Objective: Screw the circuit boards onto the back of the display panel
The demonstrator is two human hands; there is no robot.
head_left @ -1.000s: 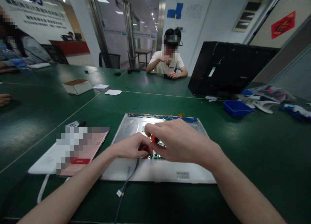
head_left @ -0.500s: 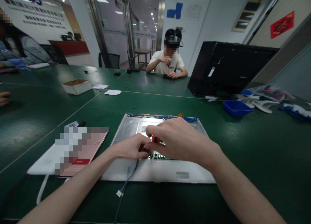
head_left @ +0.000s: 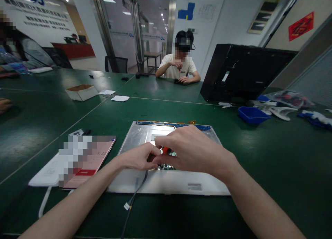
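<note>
Head view, clock centred on panel: silver panel (head_left: 176,182) flat on green counter (head_left: 269,169); circuit board (head_left: 168,167) mid-panel, partly under the hands; right hand (head_left: 192,149) grasping orange-and-black handle (head_left: 166,150); left hand (head_left: 140,157) just beside it at 9, fingers curled, can't tell on what; dark cable (head_left: 138,190) leaves at 7; phone (head_left: 101,154) at 9; blue tray (head_left: 252,115) at 2.

Right of the right forearm (head_left: 250,197), a hand can pass towards the right edge of the tabletop (head_left: 285,169). The black monitor (head_left: 243,71) and blue tray (head_left: 255,119) obstruct its far right corner. The left forearm (head_left: 83,197) and dark cable (head_left: 126,218) block the near edge; towards the left edge, 2 flat devices (head_left: 48,173) do.
</note>
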